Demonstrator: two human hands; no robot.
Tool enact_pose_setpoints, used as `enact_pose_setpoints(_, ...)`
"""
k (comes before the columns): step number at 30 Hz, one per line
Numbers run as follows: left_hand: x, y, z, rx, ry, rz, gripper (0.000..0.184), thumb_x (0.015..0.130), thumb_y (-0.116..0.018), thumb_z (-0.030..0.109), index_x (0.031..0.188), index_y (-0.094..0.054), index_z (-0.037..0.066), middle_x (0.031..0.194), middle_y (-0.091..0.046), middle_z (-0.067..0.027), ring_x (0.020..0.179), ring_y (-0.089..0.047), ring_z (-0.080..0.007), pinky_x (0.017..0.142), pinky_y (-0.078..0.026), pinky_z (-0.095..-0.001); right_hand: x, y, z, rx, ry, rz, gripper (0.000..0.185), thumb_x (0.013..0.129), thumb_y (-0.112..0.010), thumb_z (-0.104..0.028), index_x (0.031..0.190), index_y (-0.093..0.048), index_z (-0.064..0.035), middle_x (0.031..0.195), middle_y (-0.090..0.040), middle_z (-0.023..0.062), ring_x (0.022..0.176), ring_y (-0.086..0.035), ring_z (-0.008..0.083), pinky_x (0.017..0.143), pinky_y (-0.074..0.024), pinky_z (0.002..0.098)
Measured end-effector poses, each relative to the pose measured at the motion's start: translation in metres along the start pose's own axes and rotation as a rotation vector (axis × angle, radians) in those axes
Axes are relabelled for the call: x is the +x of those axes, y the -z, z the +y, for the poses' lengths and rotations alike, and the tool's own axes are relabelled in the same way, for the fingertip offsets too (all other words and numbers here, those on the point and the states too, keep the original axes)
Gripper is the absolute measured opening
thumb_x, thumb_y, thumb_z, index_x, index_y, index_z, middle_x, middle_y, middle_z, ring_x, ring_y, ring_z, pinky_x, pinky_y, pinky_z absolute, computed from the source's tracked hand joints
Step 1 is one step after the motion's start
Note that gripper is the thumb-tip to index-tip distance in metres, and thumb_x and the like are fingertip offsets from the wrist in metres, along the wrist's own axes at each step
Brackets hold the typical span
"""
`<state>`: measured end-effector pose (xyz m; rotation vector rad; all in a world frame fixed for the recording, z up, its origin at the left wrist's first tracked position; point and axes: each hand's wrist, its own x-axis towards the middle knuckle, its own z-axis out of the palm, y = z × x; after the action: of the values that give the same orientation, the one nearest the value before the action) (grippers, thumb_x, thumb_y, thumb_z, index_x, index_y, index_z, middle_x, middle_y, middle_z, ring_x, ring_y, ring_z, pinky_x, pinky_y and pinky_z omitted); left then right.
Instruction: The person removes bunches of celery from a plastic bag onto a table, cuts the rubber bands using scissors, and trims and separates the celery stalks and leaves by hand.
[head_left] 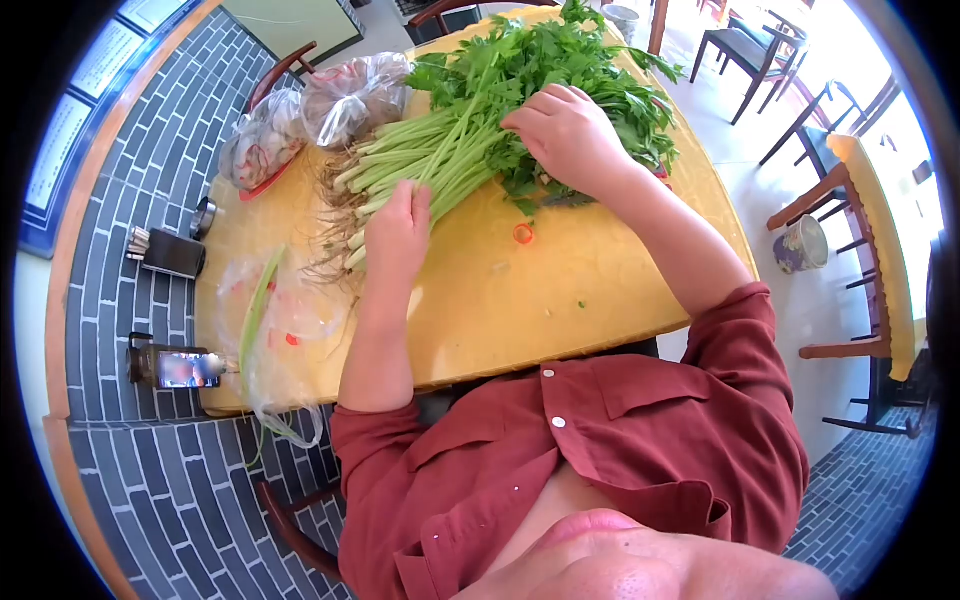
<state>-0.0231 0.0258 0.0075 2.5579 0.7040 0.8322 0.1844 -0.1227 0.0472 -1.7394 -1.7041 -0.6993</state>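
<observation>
A large heap of celery (425,150) lies across the far part of the table, with roots to the left and green leaves to the right. My left hand (398,228) is closed on a celery stalk near the root end; the stalk slants up and away over the heap. My right hand (565,135) rests among the celery leaves (545,60), its fingers bent and pressed together on them. Its fingertips are partly hidden by the leaves. On the table just below the heap sits a small orange-red ring (523,234).
Stuffed clear plastic bags (355,100) stand at the back left of the yellow table (560,300). A thin plastic bag with a loose green leaf (258,310) hangs over the left edge. Nearby are a phone (190,369) and a dark chopstick box (172,254). Chairs (755,55) stand right.
</observation>
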Motion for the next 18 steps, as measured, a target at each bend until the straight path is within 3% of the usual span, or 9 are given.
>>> enact_pose_setpoints(4,-0.001,0.001,0.004,-0.066,0.065,-0.045,0.023,0.094,-0.049,0.027,0.088,-0.052,0.005,0.065,-0.058,-0.0166,0.061,-0.056,-0.0382,0.053,-0.042,-0.0446,-0.006,0.001,-0.004,-0.095,0.191,0.145,0.014,0.077,-0.064,-0.009,0.091,-0.065,-0.0110,0.090,-0.060,0.0024,0.089,-0.056,0.0207,0.080,-0.0446,0.0353)
enact_pose_setpoints(7,-0.003,-0.006,0.004,-0.012,0.009,0.030,0.022,0.093,-0.051,0.027,0.093,-0.054,0.005,0.068,-0.059,-0.0178,0.063,-0.057,-0.0386,0.053,-0.042,-0.0447,-0.011,-0.010,0.004,-0.038,0.113,0.243,0.017,0.076,-0.064,-0.013,0.092,-0.063,-0.0117,0.087,-0.058,0.0002,0.086,-0.055,0.0196,0.080,-0.0422,0.0349)
enact_pose_setpoints(10,-0.004,-0.007,0.008,-0.041,-0.012,0.042,0.023,0.092,-0.052,0.027,0.095,-0.055,0.005,0.069,-0.059,-0.0187,0.064,-0.057,-0.0389,0.054,-0.043,-0.0446,-0.015,-0.006,0.003,-0.065,0.053,0.150,0.016,0.079,-0.066,-0.015,0.095,-0.063,-0.0117,0.084,-0.061,0.0016,0.081,-0.058,0.0198,0.075,-0.0450,0.0340)
enact_pose_setpoints(16,-0.006,-0.008,0.011,0.081,-0.093,0.055,0.022,0.091,-0.053,0.028,0.088,-0.057,0.006,0.070,-0.059,-0.0176,0.064,-0.056,-0.0386,0.054,-0.043,-0.0439,-0.023,-0.012,0.005,-0.088,-0.044,0.071,0.015,0.079,-0.067,-0.019,0.093,-0.064,-0.0153,0.060,-0.056,-0.0002,0.061,-0.058,0.0181,0.064,-0.0454,0.0316)
enact_pose_setpoints(18,-0.007,-0.009,0.014,0.082,-0.102,0.066,0.022,0.091,-0.054,0.028,0.086,-0.056,0.006,0.070,-0.058,-0.0171,0.064,-0.056,-0.0383,0.053,-0.043,-0.0437,-0.023,-0.009,0.003,-0.113,-0.027,0.016,0.016,0.077,-0.068,-0.020,0.092,-0.064,-0.0156,0.066,-0.057,0.0002,0.067,-0.058,0.0180,0.065,-0.0455,0.0322)
